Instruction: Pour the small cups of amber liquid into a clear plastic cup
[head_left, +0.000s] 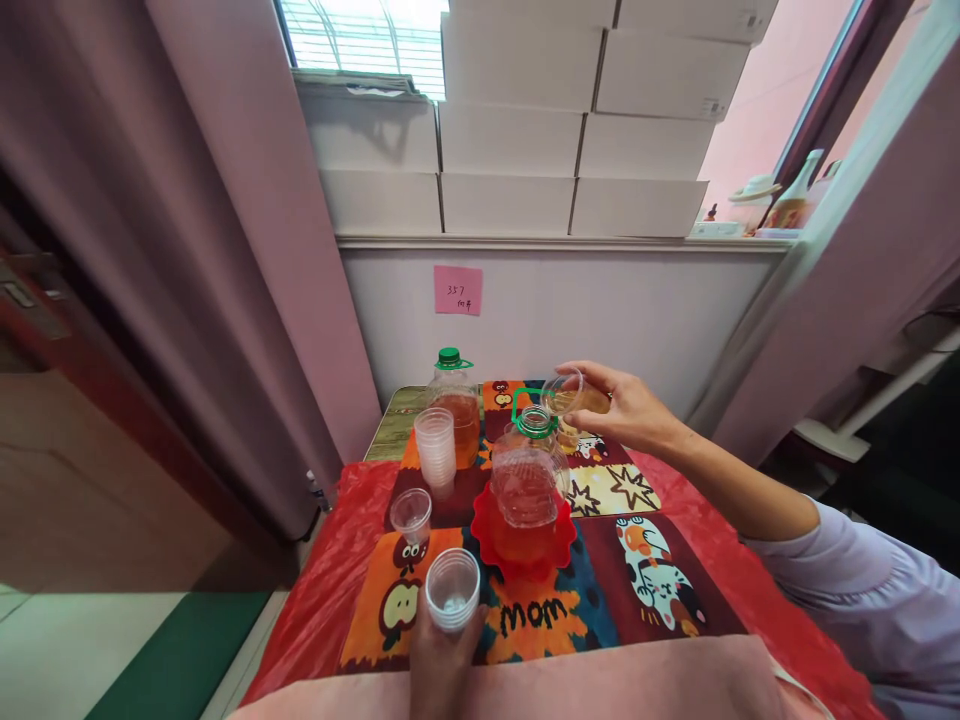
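Note:
My left hand (441, 655) is wrapped round a short stack of clear plastic cups (453, 590) near the front of the table. Raised beside the open neck of a clear plastic jug (525, 475), my right hand (626, 405) grips a single clear plastic cup (562, 393) by its side, tilted. The jug has a green collar and handle and stands at a red scalloped dish (491, 545); whether it rests inside cannot be made out. Left of it are a tall stack of clear cups (436, 450), one separate cup (412, 512) and a green-capped jug (459, 415) of amber liquid.
A colourful patterned cloth (540, 625) lies over red plastic sheeting (322, 570) on the table. White boxes (517, 145) are stacked on the sill behind. A pink note (457, 290) hangs on the wall. Bottles (799, 195) stand on the sill at right.

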